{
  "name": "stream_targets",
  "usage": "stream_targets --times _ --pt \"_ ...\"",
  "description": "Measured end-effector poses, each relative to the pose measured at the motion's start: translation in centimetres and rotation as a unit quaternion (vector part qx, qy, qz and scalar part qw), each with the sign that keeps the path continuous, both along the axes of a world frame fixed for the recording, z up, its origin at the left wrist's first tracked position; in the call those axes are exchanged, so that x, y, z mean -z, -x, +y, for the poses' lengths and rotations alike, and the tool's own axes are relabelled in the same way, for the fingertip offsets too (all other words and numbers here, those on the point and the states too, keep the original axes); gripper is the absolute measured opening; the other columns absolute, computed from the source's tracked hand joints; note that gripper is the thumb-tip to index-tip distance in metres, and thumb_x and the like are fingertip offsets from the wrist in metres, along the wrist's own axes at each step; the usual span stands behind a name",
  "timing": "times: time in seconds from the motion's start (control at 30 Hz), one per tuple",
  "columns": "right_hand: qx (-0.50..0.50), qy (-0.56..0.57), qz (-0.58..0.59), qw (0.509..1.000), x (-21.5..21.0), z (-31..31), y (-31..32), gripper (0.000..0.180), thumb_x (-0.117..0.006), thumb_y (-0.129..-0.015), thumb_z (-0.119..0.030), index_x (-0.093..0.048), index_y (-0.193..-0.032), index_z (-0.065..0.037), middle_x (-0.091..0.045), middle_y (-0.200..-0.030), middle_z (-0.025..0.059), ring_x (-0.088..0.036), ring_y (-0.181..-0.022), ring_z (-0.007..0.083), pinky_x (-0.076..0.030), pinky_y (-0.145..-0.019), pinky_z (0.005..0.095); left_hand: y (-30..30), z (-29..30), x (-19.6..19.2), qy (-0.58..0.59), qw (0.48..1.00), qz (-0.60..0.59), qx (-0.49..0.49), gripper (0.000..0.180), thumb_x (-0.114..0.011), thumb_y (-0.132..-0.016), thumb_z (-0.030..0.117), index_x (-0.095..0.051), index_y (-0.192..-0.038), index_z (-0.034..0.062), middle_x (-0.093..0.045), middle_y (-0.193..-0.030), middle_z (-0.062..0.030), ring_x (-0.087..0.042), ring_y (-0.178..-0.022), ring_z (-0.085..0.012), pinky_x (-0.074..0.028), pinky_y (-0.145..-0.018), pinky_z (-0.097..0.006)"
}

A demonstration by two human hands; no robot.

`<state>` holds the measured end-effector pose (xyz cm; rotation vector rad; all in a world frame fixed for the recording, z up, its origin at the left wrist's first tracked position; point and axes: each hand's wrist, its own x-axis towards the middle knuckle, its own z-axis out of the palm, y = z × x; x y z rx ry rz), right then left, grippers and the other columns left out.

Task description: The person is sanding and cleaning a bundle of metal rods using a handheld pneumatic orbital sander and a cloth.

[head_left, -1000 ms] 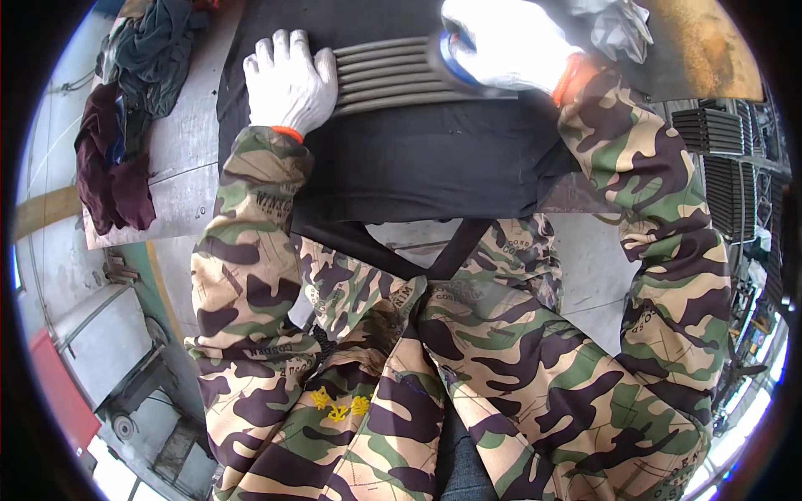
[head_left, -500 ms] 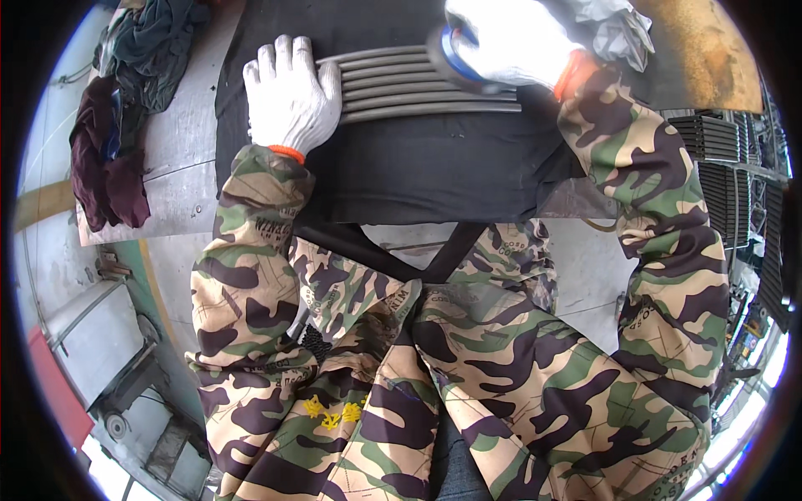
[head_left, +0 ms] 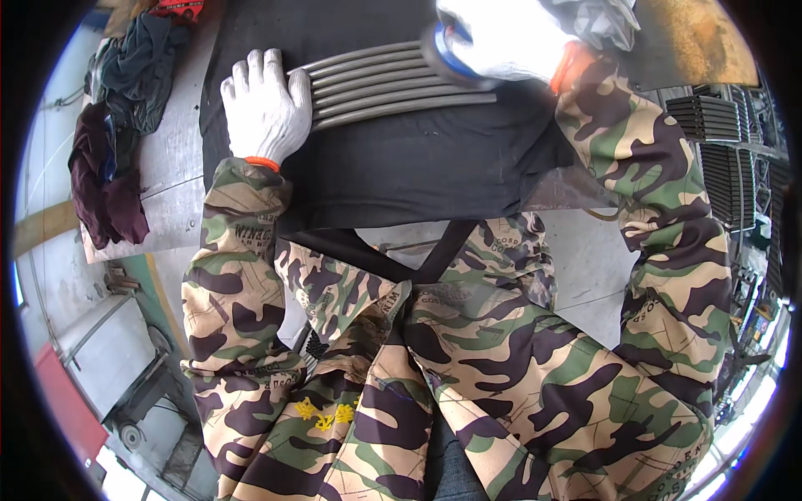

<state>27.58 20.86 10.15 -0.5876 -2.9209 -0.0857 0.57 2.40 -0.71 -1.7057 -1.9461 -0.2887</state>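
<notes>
Up top, we see a row of grey metal rods (head_left: pixel 393 83) lying side by side, long, thin and dull, on a black mat (head_left: pixel 401 175) over the workbench. Our left hand (head_left: pixel 263 108), in a white glove, presses flat on their left ends, fingers together. Our right hand (head_left: pixel 501 37) grips a round blue-rimmed tool (head_left: pixel 447 54) touching their right part.

Dull grey metal rods (head_left: pixel 393 83) lie on matt black cloth (head_left: pixel 418 167).
</notes>
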Motion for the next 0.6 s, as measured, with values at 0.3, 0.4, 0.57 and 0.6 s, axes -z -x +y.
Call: stream_targets --times 0.3,0.4,0.57,0.6 --pt "-0.030 -0.007 0.016 0.999 -0.4 0.4 1.0 0.023 -0.065 -0.091 -0.026 -0.066 -0.102 -0.005 -0.067 -0.095 0.0212 -0.068 -0.089 0.0422 -0.058 -0.077 0.0525 0.2 -1.0 -0.1 0.027 0.997 -0.058 -0.048 0.047 -0.057 -0.103 0.030 -0.063 -0.138 -0.0015 -0.063 -0.141 -0.0227 -0.058 -0.127 -0.0428 -0.043 -0.108 -0.055" --pt "-0.025 0.018 0.004 1.000 -1.0 -1.0 0.5 0.023 -0.064 -0.092 -0.026 -0.067 -0.102 -0.005 -0.067 -0.097 0.0212 -0.068 -0.090 0.0424 -0.058 -0.078 0.0525 0.2 -0.8 -0.8 0.047 0.997 -0.036 -0.046 0.047 -0.056 -0.104 0.031 -0.064 -0.137 -0.0022 -0.063 -0.140 -0.0225 -0.058 -0.127 -0.0407 -0.044 -0.107 -0.054" --pt "-0.047 0.019 0.008 0.999 -0.8 -1.1 0.8 0.022 -0.066 -0.091 -0.025 -0.067 -0.101 -0.006 -0.065 -0.095 0.0197 -0.068 -0.088 0.0405 -0.058 -0.075 0.0526 1.3 0.0 -1.2 0.078 0.996 0.004 -0.049 0.046 -0.058 -0.104 0.031 -0.065 -0.135 -0.0018 -0.064 -0.138 -0.0232 -0.058 -0.125 -0.0409 -0.044 -0.106 -0.054" --pt "-0.034 0.004 0.021 0.999 -0.5 -0.7 0.7 0.021 -0.066 -0.091 -0.025 -0.068 -0.101 -0.007 -0.065 -0.093 0.0193 -0.068 -0.086 0.0403 -0.058 -0.074 0.0529 0.8 0.0 -1.0 0.066 0.997 -0.016 -0.043 0.045 -0.058 -0.103 0.031 -0.066 -0.134 -0.0018 -0.064 -0.139 -0.0233 -0.058 -0.126 -0.0410 -0.044 -0.106 -0.054"
